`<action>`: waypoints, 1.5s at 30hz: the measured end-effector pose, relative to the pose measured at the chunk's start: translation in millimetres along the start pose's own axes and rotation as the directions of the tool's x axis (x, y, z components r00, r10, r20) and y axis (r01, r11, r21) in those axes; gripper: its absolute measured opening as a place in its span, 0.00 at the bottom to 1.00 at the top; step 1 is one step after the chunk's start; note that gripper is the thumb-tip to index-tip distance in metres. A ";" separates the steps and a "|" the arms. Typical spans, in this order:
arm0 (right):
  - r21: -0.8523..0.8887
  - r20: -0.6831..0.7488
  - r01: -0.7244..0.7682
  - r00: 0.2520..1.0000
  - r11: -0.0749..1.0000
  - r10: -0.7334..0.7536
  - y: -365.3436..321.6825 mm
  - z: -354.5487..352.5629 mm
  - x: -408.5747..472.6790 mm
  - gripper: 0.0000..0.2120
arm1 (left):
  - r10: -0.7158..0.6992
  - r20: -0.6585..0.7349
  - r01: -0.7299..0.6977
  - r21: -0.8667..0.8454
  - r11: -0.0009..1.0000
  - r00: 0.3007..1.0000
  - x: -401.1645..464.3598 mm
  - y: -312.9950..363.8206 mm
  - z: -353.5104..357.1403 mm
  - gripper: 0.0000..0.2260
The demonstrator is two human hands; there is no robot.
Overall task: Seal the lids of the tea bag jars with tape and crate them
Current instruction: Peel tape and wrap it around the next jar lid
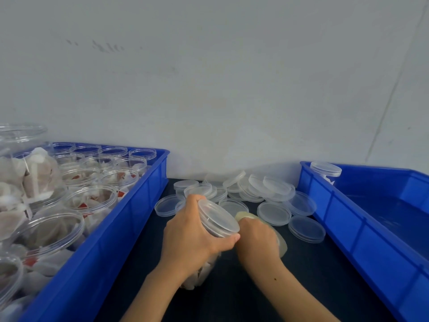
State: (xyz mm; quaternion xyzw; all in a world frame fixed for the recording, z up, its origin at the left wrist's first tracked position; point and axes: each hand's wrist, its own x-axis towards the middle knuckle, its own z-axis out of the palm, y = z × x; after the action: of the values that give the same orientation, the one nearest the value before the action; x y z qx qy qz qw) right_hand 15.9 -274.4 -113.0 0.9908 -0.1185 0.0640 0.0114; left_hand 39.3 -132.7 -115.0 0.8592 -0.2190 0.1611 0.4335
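Observation:
A clear jar of tea bags [218, 220] with a clear lid on it is tilted away from me over the dark table. My left hand [193, 237] grips the jar just below the lid, thumb against its rim. My right hand [256, 239] holds a roll of clear tape [282, 244] right beside the lid; most of the roll is hidden by the hand. A blue crate [130, 205] on the left holds several open jars of tea bags [92, 198]. A blue crate [343, 210] on the right holds one lidded jar [326, 170] at its far corner.
Several loose clear lids [274, 212] lie in a heap on the dark table [232, 298] between the two crates, just beyond my hands. A pale wall [209, 89] rises right behind the table.

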 end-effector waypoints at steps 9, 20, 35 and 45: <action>0.371 -0.003 0.318 0.940 0.872 -0.342 20.7 -14.4 -12.3 0.18 | -0.134 -0.048 0.131 -0.066 0.989 0.990 6.9 -17.8 -14.4 0.36; 0.512 -0.079 0.210 0.977 0.833 -0.198 19.0 -14.9 -21.0 0.14 | -0.089 -0.049 0.087 -0.036 0.996 0.995 4.0 -13.3 -11.0 0.37; 0.677 -0.006 0.002 1.000 0.736 0.003 -0.3 -4.9 -14.2 0.14 | -0.015 -0.180 0.016 0.007 1.000 0.984 -3.4 -8.3 -4.1 0.37; 0.633 0.062 -0.065 0.998 0.772 0.032 1.9 3.2 -13.7 0.09 | 0.055 -0.246 -0.027 0.118 0.993 0.968 -7.3 -3.1 2.9 0.40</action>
State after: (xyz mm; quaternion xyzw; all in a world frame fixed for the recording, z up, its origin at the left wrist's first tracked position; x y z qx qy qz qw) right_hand 2.7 -273.2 -117.9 0.9346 -0.1157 0.0766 -0.3275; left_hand 34.9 -131.8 -122.2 0.8507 -0.1709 0.2889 0.4045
